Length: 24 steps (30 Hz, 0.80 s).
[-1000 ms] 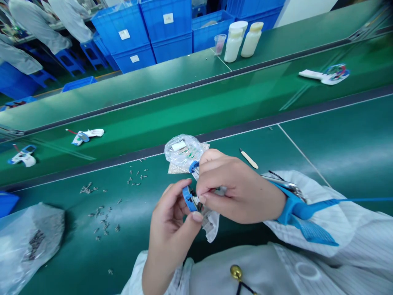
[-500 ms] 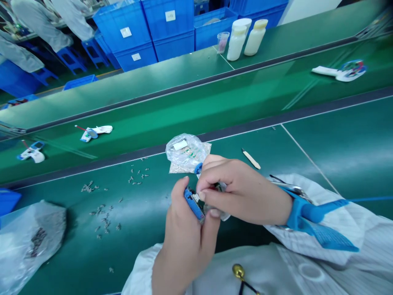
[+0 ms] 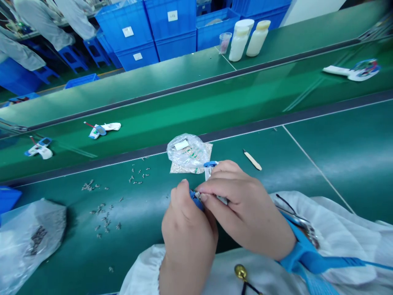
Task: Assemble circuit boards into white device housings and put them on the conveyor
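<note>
My left hand (image 3: pixel 188 225) is closed around a small blue-framed electronic part (image 3: pixel 196 199), most of it hidden by my fingers. At its upper edge, the thumb and forefinger of my right hand (image 3: pixel 238 205) pinch a small white connector (image 3: pixel 198 196). A white housing with a blue end (image 3: pixel 210 164) sticks out beyond my right knuckles; the rest of it is covered by that hand. Just beyond my hands lies a clear plastic bag (image 3: pixel 187 149) of small parts. To the right of it is a pale-handled tool with a dark tip (image 3: pixel 252 159).
Small metal pieces (image 3: pixel 106 221) are scattered on the green bench at left, near a larger plastic bag (image 3: pixel 33 241). Gun-shaped white-and-blue housings (image 3: pixel 106 129) lie on the green conveyor (image 3: pixel 184 106). Beyond it stand white bottles (image 3: pixel 239 43), a cup (image 3: pixel 225 43) and blue crates (image 3: pixel 125 32).
My left hand has turned, so less of the blue-framed part shows. My right hand has tilted and its wrist moved down; the blue end swung up and right. Conveyor housings shifted right.
</note>
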Tool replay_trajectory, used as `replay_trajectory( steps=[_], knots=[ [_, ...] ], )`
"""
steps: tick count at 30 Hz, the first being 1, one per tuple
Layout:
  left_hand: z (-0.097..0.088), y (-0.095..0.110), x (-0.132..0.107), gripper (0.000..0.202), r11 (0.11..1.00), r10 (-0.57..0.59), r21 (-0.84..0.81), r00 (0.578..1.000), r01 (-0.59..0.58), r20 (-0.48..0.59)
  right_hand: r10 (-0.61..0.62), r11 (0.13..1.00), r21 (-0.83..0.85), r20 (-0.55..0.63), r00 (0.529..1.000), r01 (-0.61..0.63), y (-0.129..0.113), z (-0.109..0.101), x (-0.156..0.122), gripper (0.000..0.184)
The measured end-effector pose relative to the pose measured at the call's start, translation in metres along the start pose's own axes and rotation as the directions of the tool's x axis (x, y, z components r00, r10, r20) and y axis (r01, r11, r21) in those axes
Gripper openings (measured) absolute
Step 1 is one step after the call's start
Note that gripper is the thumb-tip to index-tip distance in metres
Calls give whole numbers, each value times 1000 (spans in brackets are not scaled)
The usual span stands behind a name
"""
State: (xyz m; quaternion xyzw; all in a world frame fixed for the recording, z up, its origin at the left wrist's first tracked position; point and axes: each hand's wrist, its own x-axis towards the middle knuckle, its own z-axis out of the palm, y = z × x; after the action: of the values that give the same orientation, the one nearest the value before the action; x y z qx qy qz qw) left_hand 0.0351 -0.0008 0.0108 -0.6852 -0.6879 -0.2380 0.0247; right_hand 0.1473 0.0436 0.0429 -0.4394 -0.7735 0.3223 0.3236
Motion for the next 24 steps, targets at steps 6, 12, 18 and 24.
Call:
replay_trajectory(
  steps=[6,12,18,24],
  knots=[
    [-3,3,-1,35,998,-42,-41,998,41,-40,-29,999,-42,-23,999,28,-6,0,-6,28],
    [0,0,-8,36,979,-161,-135,986,155,-35,-32,999,-38,8,999,32,-7,4,-9,24],
    [8,-8,-5,58,975,-24,-208,971,75,239,-22,999,-36,147,989,28,32,-11,19,20],
    [3,-20,-3,62,930,-45,-310,901,196,432,231,856,-278,-549,803,-436,146,-100,95,34]
  ],
)
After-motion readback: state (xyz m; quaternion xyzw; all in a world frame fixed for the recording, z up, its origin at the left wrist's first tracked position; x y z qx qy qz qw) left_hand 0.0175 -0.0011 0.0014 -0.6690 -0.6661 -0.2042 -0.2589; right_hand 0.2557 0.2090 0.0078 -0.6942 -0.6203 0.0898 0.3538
